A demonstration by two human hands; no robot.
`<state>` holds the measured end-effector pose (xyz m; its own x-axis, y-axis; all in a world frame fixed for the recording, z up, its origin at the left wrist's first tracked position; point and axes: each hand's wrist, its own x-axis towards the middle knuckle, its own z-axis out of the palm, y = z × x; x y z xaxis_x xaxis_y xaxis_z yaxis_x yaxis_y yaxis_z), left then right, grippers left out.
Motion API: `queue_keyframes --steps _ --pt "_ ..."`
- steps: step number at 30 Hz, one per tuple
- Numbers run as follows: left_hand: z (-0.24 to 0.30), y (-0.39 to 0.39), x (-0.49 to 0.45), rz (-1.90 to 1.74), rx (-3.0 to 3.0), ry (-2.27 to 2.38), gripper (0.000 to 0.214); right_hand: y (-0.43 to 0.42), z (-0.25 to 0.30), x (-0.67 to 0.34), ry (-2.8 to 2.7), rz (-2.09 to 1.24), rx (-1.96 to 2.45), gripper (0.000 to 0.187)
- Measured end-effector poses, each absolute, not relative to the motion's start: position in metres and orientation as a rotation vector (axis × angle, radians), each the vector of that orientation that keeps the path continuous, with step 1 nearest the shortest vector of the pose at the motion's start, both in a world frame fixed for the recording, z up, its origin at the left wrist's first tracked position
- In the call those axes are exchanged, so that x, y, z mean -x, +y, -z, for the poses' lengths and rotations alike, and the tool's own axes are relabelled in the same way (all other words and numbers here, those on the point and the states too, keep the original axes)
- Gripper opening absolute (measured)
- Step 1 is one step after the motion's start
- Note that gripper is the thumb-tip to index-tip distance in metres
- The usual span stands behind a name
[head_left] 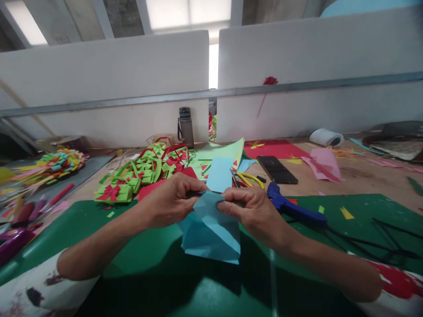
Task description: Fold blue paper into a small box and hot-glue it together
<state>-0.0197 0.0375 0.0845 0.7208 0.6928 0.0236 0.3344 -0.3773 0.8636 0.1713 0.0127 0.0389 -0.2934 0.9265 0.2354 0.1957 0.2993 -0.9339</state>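
Both my hands grip a folded light blue paper sheet (pixel 211 231) above the green cutting mat (pixel 139 251). My left hand (pixel 170 200) pinches the paper's upper left edge with curled fingers. At the upper right edge, my right hand (pixel 251 209) pinches it the same way. The paper hangs down towards me with several creases. Another light blue sheet (pixel 220 174) lies flat just beyond my hands.
A heap of green and red paper baskets (pixel 145 169) lies at the left centre. A blue glue gun (pixel 294 210), yellow-handled scissors (pixel 249 179) and a black phone (pixel 276 169) sit to the right. A grey bottle (pixel 186 127) stands by the white partition. Coloured paper scraps are scattered around.
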Motion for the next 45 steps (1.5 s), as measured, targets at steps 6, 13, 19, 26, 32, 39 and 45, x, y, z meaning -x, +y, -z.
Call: queue_keyframes --steps 6,13,19,26,32,39,45 --pt "-0.092 0.037 0.025 -0.564 -2.155 0.932 0.033 0.010 -0.041 -0.171 -1.803 -0.862 1.004 0.017" --pt "-0.075 0.028 0.011 -0.669 -2.228 0.959 0.019 0.007 -0.041 -0.168 -1.840 -0.769 0.987 0.013" --pt "-0.072 0.024 0.010 -0.792 -2.382 0.941 0.017 0.005 -0.045 -0.170 -1.815 -0.764 1.003 0.008" --pt "-0.068 0.024 0.006 -0.831 -2.547 0.959 0.018 0.005 -0.043 -0.172 -1.856 -0.707 0.935 0.011" --pt "-0.070 0.026 0.008 -0.767 -2.280 1.001 0.013 0.005 -0.045 -0.171 -1.876 -0.631 0.934 0.013" --pt "-0.074 0.025 0.008 -0.723 -2.329 1.003 0.018 0.003 -0.042 -0.175 -1.914 -0.580 0.936 0.013" --pt "-0.073 0.023 0.006 -0.742 -2.434 1.004 0.018 0.003 -0.040 -0.173 -1.940 -0.434 0.981 0.013"
